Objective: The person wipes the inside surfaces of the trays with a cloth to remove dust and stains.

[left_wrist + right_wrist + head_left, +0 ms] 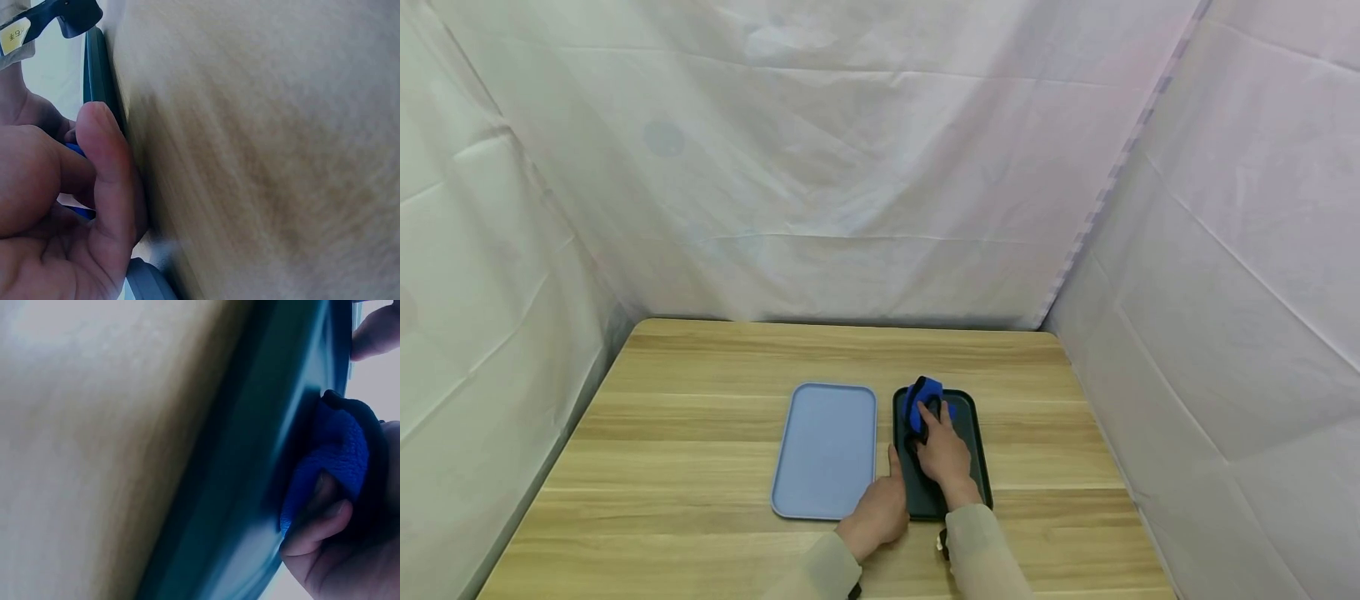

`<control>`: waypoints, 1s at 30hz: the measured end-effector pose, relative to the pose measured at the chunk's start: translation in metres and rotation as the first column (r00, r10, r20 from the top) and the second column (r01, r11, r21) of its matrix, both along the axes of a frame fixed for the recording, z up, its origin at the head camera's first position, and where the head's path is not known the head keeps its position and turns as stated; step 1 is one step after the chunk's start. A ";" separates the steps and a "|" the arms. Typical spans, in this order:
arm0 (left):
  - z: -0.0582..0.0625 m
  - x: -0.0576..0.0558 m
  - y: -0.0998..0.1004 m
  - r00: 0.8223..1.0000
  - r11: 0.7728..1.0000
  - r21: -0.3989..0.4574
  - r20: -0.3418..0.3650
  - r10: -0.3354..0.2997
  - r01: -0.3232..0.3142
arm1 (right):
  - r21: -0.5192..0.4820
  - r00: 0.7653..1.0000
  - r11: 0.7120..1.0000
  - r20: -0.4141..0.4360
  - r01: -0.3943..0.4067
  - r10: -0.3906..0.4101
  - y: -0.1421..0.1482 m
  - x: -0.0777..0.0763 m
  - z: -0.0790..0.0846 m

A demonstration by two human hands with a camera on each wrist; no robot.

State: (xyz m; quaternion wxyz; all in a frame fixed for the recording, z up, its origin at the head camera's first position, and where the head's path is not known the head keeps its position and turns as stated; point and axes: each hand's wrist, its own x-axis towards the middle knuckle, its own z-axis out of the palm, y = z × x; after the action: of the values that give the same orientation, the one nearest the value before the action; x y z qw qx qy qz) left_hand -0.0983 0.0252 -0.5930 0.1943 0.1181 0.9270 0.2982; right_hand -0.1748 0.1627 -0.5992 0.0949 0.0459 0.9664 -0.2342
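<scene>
A dark green tray (977, 454) lies on the table, and my right hand (946, 454) grips a blue cloth (931, 390) with black edging over its far part. In the right wrist view the fluffy cloth (334, 447) is bunched under curled fingers (319, 531), low over the tray (250, 494). My left hand (880, 508) holds the near left corner of that tray, one finger straight along its left edge. Curled fingers of the left hand (109, 187) sit right at the tray's rim (100, 72) in the left wrist view; part of their hold is hidden.
To the left lies a light blue tray (826, 450), close beside the dark green one. The wood-grain table (685, 417) extends around both trays. Pale cloth walls (850, 167) stand behind and at both sides. A dark strap with a price label (15, 36) sits at the right wrist.
</scene>
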 end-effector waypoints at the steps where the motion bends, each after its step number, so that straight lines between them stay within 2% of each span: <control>1: 0.000 0.000 0.000 1.000 1.000 -0.004 -0.005 0.000 0.000 | -0.005 1.000 1.000 0.002 -0.002 0.002 0.000 0.000 0.000; 19: 0.000 -0.001 0.001 1.000 1.000 -0.001 -0.002 0.017 -0.017 | -0.057 0.993 0.992 0.020 -0.114 0.115 0.004 -0.002 0.008; 30: 0.000 0.000 0.001 1.000 1.000 0.002 -0.015 -0.002 0.002 | -0.075 0.992 0.990 0.037 -0.121 0.124 0.005 0.003 0.008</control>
State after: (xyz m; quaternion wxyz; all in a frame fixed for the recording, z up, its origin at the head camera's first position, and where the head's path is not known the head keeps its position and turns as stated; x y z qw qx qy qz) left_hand -0.0987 0.0259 -0.5933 0.1874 0.1215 0.9281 0.2978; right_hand -0.1721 0.1672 -0.5913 0.1307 -0.0123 0.9561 -0.2618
